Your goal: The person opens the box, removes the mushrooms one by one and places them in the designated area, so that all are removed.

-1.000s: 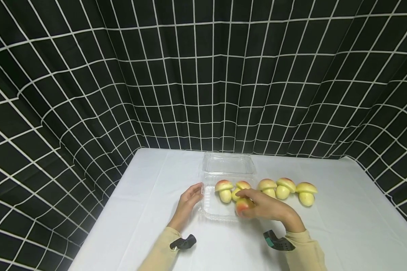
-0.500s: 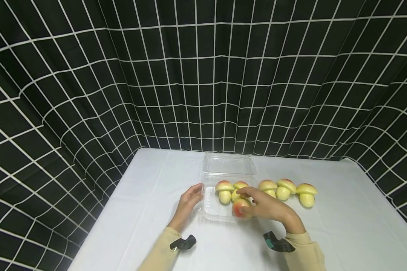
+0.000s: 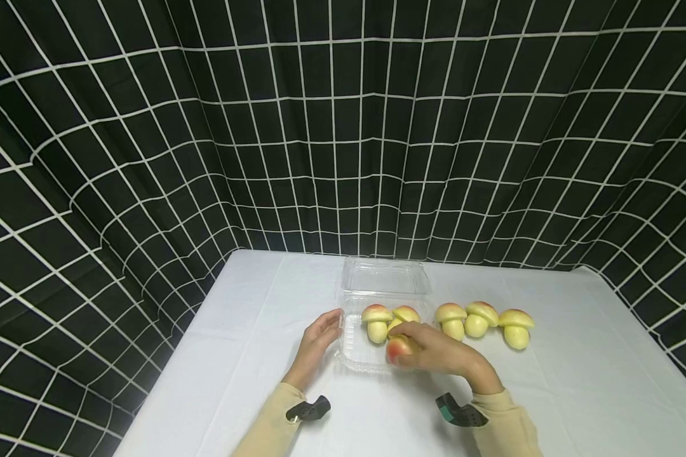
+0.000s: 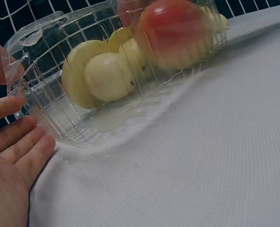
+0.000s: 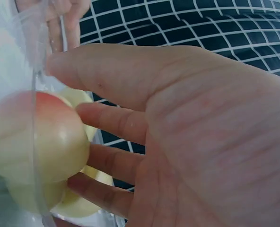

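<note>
A clear plastic clamshell box [image 3: 351,352] lies on the table with its lid laid back. My left hand [image 3: 319,346] is at the box's left side; in the left wrist view its fairly straight fingers touch the ribbed wall. Inside stand a yellow mushroom with a reddish cap [image 3: 376,322] and a second such mushroom [image 3: 405,312], partly hidden by my right hand [image 3: 437,349]. A third mushroom [image 3: 398,350] shows its red cap near the box's front right. In the right wrist view my extended fingertips touch this mushroom [image 5: 59,137], the thumb reaching past its cap.
To the right of the box a row of further mushrooms lies on the white tabletop: one near the box [image 3: 450,320], one in the middle [image 3: 480,318] and one farthest right [image 3: 516,329]. A black curtain with a white grid [image 3: 377,158] surrounds the table.
My right hand and the red-capped mushroom at its fingers have shifted left in the box, uncovering more of the nearest mushroom outside. My left hand has stayed at the box's side.
</note>
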A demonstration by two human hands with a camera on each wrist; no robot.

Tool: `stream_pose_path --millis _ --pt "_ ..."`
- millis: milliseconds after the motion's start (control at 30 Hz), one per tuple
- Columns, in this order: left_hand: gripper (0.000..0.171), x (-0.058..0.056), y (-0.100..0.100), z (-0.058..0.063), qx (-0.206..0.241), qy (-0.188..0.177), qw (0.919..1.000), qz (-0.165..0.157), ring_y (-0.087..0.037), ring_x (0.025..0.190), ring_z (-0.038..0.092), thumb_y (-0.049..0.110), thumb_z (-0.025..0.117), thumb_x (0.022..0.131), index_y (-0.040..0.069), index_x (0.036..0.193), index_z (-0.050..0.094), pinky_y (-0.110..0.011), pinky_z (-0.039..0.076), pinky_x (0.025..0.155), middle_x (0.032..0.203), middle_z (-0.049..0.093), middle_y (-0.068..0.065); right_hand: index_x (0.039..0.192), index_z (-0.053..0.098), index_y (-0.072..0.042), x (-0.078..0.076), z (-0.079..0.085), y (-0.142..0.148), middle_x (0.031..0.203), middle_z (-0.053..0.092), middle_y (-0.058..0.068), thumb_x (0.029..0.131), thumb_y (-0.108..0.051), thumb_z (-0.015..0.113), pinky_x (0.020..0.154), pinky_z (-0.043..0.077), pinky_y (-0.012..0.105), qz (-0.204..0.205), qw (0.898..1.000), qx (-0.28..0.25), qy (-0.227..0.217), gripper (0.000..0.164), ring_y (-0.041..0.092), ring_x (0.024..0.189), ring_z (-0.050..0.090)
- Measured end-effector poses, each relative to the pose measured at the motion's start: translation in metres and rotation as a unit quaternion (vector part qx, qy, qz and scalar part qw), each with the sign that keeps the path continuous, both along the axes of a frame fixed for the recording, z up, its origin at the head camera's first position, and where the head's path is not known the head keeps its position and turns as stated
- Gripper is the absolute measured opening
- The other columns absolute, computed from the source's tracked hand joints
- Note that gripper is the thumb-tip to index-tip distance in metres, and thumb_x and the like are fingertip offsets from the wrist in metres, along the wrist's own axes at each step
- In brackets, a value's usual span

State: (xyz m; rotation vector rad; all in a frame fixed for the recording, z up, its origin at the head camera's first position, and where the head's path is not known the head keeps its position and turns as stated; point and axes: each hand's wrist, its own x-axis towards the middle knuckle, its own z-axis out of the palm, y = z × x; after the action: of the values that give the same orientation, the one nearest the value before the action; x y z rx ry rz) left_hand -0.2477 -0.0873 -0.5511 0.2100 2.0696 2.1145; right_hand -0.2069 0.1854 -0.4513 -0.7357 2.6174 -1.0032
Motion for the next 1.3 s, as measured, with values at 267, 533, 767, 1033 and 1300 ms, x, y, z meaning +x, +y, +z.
stream_pose_path --millis 267,533,767,1033,1300 --pt "0.052 0.0004 0.0009 0.001 -0.004 -0.002 1.0 0.003 -0.033 0.147 0.043 0.019 0.057 0.097 0.009 0.147 0.049 -0.051 0.032 0.125 0.154 0.05 -0.014 0.129 0.063 -0.001 -0.0021 -0.0048 -0.0045 0.13 0.066 0.013 0.089 -0.027 0.075 0.107 0.045 0.058 0.009 1.0 -0.013 0.003 0.048 0.037 0.127 0.056" --pt "0.052 0.0003 0.0 0.0006 -0.004 -0.004 1.0 -0.001 -0.033 0.147 0.044 0.017 0.056 0.098 0.008 0.148 0.048 -0.051 0.032 0.125 0.154 0.05 -0.015 0.13 0.064 -0.006 -0.0024 -0.006 -0.0044 0.132 0.066 0.01 0.088 -0.028 0.077 0.108 0.045 0.059 0.006 1.0 -0.006 0.003 0.048 0.037 0.129 0.056" --pt "0.053 0.0001 -0.0004 -0.0003 0.004 0.003 1.0 -0.002 -0.035 0.146 0.044 0.016 0.056 0.097 0.005 0.148 0.047 -0.051 0.032 0.125 0.154 0.049 -0.018 0.134 0.062 -0.009 -0.0037 -0.0083 -0.0028 0.134 0.065 0.006 0.091 -0.025 0.073 0.108 0.045 0.056 0.022 1.0 -0.005 -0.006 0.047 0.034 0.13 0.055" --pt "0.051 -0.0008 -0.0001 -0.0019 0.004 -0.001 1.0 0.002 -0.033 0.147 0.044 0.015 0.056 0.097 0.008 0.148 0.049 -0.05 0.032 0.125 0.154 0.05 -0.015 0.133 0.062 -0.008 -0.0053 -0.0097 -0.0027 0.133 0.066 0.007 0.092 -0.02 0.071 0.106 0.048 0.053 0.027 1.0 0.006 0.014 0.044 0.032 0.127 0.058" --pt "0.052 -0.0003 -0.0006 -0.0031 0.002 0.003 1.0 0.0 -0.033 0.148 0.042 0.017 0.057 0.096 0.01 0.147 0.049 -0.052 0.03 0.126 0.155 0.049 -0.014 0.128 0.064 -0.006 -0.0044 -0.008 -0.0036 0.127 0.067 0.006 0.087 -0.031 0.078 0.101 0.053 0.047 -0.016 1.0 0.002 0.025 0.049 0.025 0.117 0.062"
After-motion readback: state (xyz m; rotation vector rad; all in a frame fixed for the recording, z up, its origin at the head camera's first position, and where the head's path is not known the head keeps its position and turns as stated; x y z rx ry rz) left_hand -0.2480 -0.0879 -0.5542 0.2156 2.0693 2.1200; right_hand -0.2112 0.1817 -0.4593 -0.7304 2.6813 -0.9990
